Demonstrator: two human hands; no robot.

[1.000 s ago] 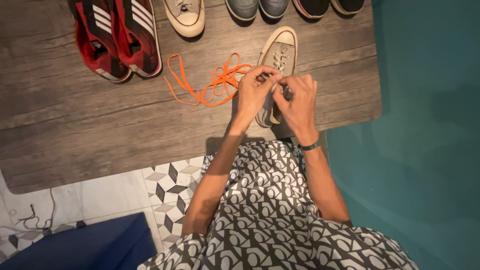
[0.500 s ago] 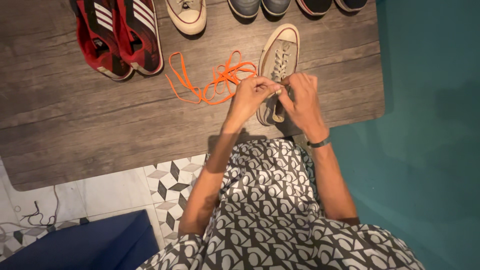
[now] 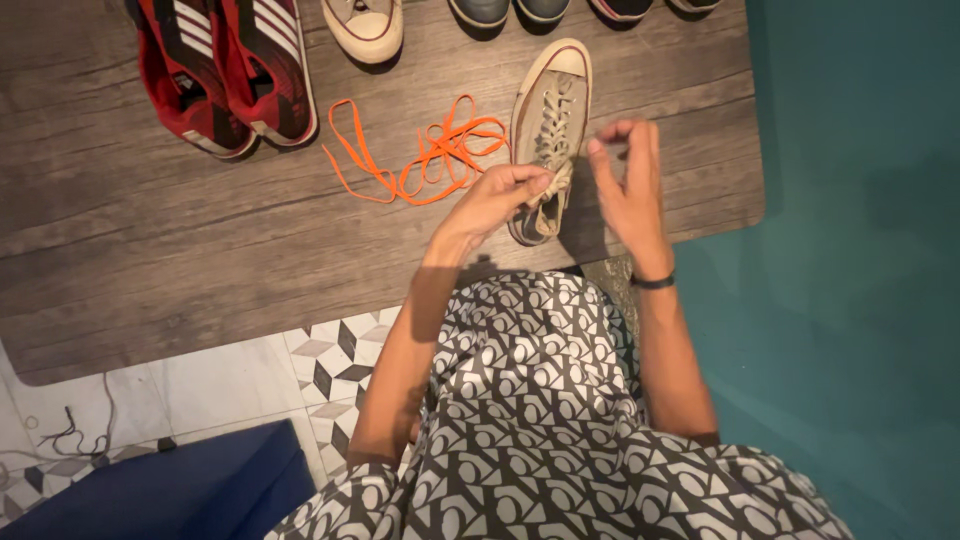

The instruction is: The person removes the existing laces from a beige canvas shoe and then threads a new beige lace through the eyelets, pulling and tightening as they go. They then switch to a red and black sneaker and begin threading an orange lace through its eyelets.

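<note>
A beige canvas sneaker (image 3: 552, 110) with pale laces lies on the dark wooden table (image 3: 200, 250), toe pointing away from me. My left hand (image 3: 500, 195) pinches the sneaker's tongue or lace end near its heel opening. My right hand (image 3: 625, 175) hovers just right of the shoe with fingers bent and slightly apart; I cannot make out a lace in it. A loose orange shoelace (image 3: 420, 155) lies tangled on the table just left of the sneaker.
A pair of red and black sports shoes (image 3: 220, 65) sits at the table's far left. Another beige sneaker (image 3: 365, 25) and dark shoes (image 3: 510, 10) line the far edge. Teal floor (image 3: 860, 250) lies right; patterned tiles (image 3: 330, 360) and a blue cloth (image 3: 160, 490) below.
My hands were together over the sneaker's heel end. The right hand has pulled away to the right and opened; the left stays on the shoe.
</note>
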